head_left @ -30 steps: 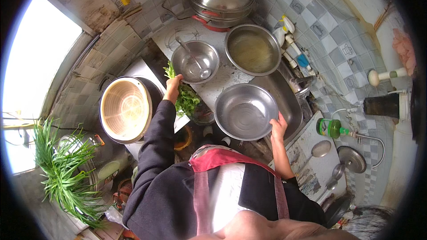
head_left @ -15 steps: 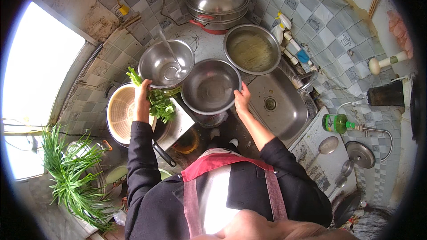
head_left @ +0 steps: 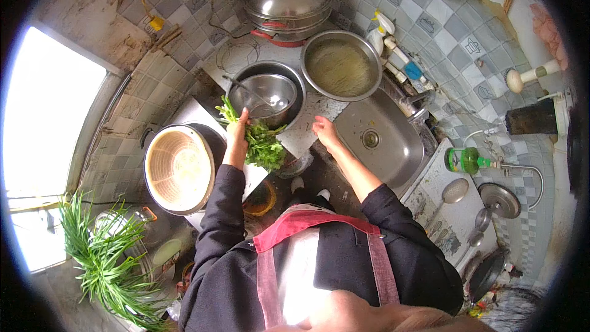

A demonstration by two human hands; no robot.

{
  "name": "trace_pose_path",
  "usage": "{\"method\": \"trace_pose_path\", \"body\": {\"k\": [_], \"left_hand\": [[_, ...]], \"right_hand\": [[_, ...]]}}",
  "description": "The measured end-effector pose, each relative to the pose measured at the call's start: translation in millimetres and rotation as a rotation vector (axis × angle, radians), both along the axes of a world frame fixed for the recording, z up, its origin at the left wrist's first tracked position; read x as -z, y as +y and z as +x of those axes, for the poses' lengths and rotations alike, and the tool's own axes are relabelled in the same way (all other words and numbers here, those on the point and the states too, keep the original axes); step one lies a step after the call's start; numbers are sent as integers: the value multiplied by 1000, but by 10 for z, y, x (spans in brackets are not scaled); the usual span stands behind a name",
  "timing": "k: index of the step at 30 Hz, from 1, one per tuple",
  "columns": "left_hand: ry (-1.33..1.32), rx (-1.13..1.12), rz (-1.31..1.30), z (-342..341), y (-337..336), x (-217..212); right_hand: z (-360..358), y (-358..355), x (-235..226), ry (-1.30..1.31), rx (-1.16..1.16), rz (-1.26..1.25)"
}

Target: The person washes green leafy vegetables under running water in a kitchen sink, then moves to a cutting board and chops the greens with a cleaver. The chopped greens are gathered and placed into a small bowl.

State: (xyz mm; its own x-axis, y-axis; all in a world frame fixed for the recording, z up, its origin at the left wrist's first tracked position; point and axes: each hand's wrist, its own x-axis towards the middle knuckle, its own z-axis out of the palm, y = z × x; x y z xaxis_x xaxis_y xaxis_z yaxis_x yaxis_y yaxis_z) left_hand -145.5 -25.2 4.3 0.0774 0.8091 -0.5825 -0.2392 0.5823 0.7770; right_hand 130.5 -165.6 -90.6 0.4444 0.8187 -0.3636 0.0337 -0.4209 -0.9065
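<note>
My left hand (head_left: 238, 130) is closed on a bunch of leafy green stalks (head_left: 265, 147), its fingers against the near left rim of a small steel bowl (head_left: 279, 91). A long-handled ladle (head_left: 251, 91) leans in that bowl. The bowl sits within a larger steel basin (head_left: 297, 80); whether it rests on the bottom is hidden. Over the counter edge, just left of the sink, my right hand (head_left: 326, 131) is apart from the basin, its fingers curled with nothing visible in them.
Another steel basin (head_left: 344, 64) holds cloudy water and pale strands beside the sink (head_left: 393, 147). A lidded steamer (head_left: 286, 0) stands behind. Left are a cream colander (head_left: 178, 163) and long green leaves (head_left: 104, 264). A green bottle (head_left: 464, 160) and skimmer (head_left: 455, 190) lie right.
The small bowl and greens moved right with my left hand. The larger basin shifted back and left, and now surrounds the small bowl. My right hand let go of the basin.
</note>
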Motion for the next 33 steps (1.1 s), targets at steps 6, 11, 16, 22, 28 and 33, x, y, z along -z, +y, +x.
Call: {"method": "trace_pose_path", "body": {"k": [6, 11, 16, 22, 28, 33], "left_hand": [[-2, 90, 24, 19, -231, -666], [-17, 50, 66, -273, -624, -1218], [-27, -81, 254, -643, -1224, -1946], [230, -527, 585, -1450, -1736, -2685], [399, -754, 1086, -2384, -3011, -3364], [607, -1256, 553, -3462, -5054, -753]], "right_hand": [[-120, -345, -300, 238, -77, -124], [-567, -20, -300, 646, 4, -185], [-519, 596, -117, 981, 53, -64], [-252, 331, -156, 758, 12, -27], [-148, -881, -272, 862, -315, -69], [-92, -1975, 153, 630, -260, -382]]}}
